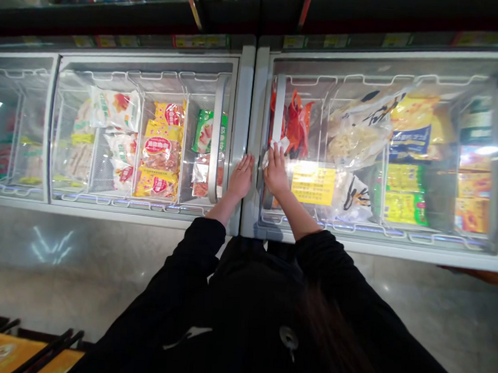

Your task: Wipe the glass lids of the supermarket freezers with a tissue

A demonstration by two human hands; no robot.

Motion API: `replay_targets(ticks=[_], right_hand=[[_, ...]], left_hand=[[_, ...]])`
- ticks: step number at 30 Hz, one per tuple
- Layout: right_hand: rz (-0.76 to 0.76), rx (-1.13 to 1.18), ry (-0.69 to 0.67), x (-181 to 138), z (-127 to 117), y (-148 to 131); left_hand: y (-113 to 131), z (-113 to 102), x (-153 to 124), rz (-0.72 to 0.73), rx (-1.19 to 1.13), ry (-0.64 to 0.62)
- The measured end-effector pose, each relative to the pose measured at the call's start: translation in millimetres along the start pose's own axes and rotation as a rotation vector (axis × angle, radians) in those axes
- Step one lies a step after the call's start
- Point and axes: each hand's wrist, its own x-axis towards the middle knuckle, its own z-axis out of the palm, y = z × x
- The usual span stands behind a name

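My left hand [241, 177] lies flat, fingers together and stretched out, on the grey frame [244, 94] between two chest freezers. My right hand [276, 171] presses a white cloth [272, 150] against the glass lid [407, 153] of the right freezer, near that lid's grey handle [279, 105]. The cloth sticks out past my fingertips. Both sleeves are black.
The left freezer's sliding glass lid [141, 138] with its handle [216, 138] covers wire baskets of packaged frozen food. The right freezer holds red, yellow and blue packs and a yellow label [313, 184]. Dark shelves [116, 15] run above. Grey floor lies below; orange boards [7, 351] sit bottom left.
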Motion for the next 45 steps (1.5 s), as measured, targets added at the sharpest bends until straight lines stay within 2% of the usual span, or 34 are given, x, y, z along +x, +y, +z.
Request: replay_targets(ticks=[2, 8, 12, 16, 21, 26, 31, 34, 37, 40, 42, 45], right_hand=[[0.011, -0.008, 0.001, -16.2, 3.3, -1.7], [0.001, 0.046, -0.036, -122.1, 19.2, -8.8], [-0.017, 0.035, -0.054, -156.2, 26.7, -9.8], [-0.048, -0.047, -0.181, -184.1, 30.5, -2.0], [-0.038, -0.089, -0.273, -222.9, 23.9, 17.6], [-0.035, -0.114, -0.260, -234.5, 9.3, 26.8], [-0.058, -0.155, -0.161, -213.6, 3.5, 19.8], [-0.053, -0.188, -0.147, -206.9, 3.5, 22.3], [-0.018, -0.199, -0.185, -220.0, 4.7, 29.7], [-0.050, -0.174, -0.266, -243.5, 5.1, 32.1], [-0.068, -0.165, -0.286, -253.4, 7.6, 26.8], [-0.053, -0.169, -0.271, -251.2, 17.1, 11.8]], left_hand=[[0.6, -1.5, -2.7, -0.003, 0.002, -0.018], [7.0, -5.0, -6.5, -0.015, 0.025, -0.068], [14.3, 9.7, -14.8, -0.083, -0.108, -0.076], [30.5, 34.6, -42.5, -0.038, -0.231, -0.104], [50.1, 56.4, -91.3, -0.001, -0.106, -0.119], [56.7, 70.4, -116.8, 0.012, 0.018, -0.042], [59.0, 85.5, -119.0, -0.057, 0.083, 0.048], [58.8, 91.1, -118.3, -0.058, 0.088, 0.076], [57.5, 94.6, -118.3, -0.052, 0.079, 0.112], [55.8, 97.7, -118.5, -0.047, 0.068, 0.138], [55.0, 99.3, -118.3, -0.049, 0.060, 0.148], [54.8, 100.0, -117.4, -0.064, 0.063, 0.145]])
